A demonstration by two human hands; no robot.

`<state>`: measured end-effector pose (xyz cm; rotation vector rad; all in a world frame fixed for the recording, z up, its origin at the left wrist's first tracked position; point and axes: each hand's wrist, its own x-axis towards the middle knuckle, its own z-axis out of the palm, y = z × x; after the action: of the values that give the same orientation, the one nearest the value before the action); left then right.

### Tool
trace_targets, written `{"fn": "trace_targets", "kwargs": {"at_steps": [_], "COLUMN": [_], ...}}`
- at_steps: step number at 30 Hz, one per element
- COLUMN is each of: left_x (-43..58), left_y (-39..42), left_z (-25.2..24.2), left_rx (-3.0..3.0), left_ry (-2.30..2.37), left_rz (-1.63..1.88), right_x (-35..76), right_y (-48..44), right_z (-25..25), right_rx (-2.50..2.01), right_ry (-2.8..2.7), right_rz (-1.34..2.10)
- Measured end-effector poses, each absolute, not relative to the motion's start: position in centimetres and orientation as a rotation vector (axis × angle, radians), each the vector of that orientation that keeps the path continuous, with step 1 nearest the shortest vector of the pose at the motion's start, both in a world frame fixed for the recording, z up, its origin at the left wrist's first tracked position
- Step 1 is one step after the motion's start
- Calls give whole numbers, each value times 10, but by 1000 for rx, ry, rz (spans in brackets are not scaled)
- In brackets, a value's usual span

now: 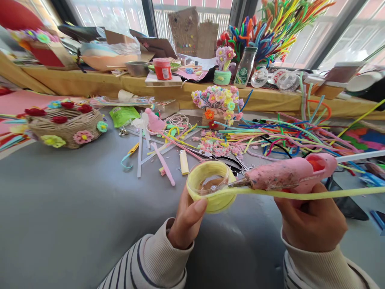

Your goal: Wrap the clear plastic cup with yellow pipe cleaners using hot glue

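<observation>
My left hand point(188, 218) is closed round a small clear cup wrapped in yellow pipe cleaner point(210, 186), thumb pressed on its side. My right hand point(313, 218) grips a pink glue gun point(288, 174) by the handle. The gun's metal nozzle touches the cup's right rim. A long yellow pipe cleaner point(315, 194) runs from the cup out to the right, just under the gun. Both sleeves are cream with dark stripes.
The grey table point(75, 212) holds a woven basket with felt flowers point(66, 126), a yellow lighter point(183, 161), scissors point(228, 162), glue sticks and a heap of coloured pipe cleaners point(288, 134). A red jar point(163, 68), a glass bottle point(245, 67) and flower pots stand on the yellow ledge behind.
</observation>
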<state>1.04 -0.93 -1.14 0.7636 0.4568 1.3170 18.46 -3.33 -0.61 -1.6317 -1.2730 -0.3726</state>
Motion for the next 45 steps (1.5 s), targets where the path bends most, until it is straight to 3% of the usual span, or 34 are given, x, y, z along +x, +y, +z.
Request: {"fn": "trace_targets", "kwargs": {"at_steps": [45], "left_x": [10], "left_y": [-12], "left_z": [-18], "left_rx": [758], "left_ry": [537], "left_rz": [1342], "right_x": [188], "right_y": [-33], "right_z": [-6], "right_rx": [-1613], "right_ry": [-1319], "right_rz": [-504]}}
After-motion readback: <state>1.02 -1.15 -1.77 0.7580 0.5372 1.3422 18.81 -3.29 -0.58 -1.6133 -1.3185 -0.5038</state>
